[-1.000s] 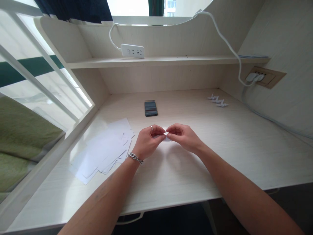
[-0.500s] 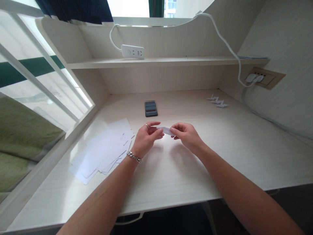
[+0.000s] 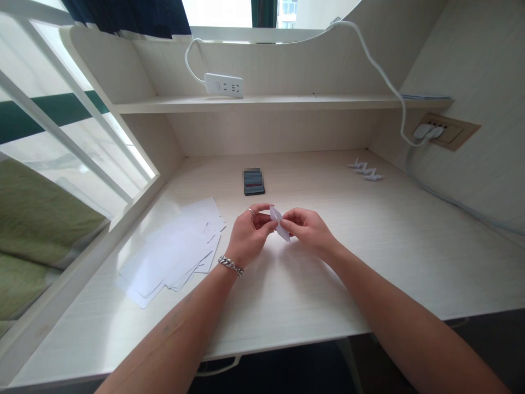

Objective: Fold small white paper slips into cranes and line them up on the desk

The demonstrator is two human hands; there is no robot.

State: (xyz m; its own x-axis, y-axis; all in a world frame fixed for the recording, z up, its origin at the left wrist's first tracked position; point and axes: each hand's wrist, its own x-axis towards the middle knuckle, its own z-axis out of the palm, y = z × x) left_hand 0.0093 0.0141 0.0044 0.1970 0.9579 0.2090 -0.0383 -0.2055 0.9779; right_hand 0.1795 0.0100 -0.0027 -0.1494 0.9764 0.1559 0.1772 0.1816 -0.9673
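Round it swung: half a second earlier the folded paper piece (image 3: 283, 233) had stretched nearly crosswise between the two hands, and now its long axis ran steeply, one tip pointing away toward the smartphone (image 3: 254, 183), the other down toward the person and slightly right. Right hand (image 3: 309, 229) had slid inward too, narrowing the gap! Both hands were on it: left hand (image 3: 248, 232) had thumb and fingers closed at the left edge, an index finger reaching up by the far tip, while the right hand pinched near the middle from the other side, leaving the near tip free. Neither was clearly nearer; the paper sat right between them, apparently just above the bench (image 3: 303, 306), and that slant across both grips looked like the relation that mattered. Off left lay loose white sheets (image 3: 180, 241); far right, well apart, stood small paper cranes (image 3: 365, 171).
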